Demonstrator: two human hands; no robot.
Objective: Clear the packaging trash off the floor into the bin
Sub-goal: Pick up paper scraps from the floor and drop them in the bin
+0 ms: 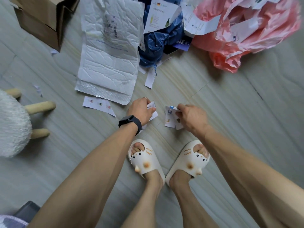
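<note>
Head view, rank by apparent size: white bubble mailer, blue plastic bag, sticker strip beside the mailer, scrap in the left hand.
1. white bubble mailer
2. blue plastic bag, partly covered
3. sticker strip and scrap in the left hand: unsure, fingers hide part of it.

Soft, even light, moderately bright; source not evident. Faint diffuse shadows beside slippers [145,160] on floor [238,116]. Wide-angle bending toward edges. Pink bag [256,35] and top right corner smeared with blur; centre sharp, stool [13,124] at left soft.
</note>
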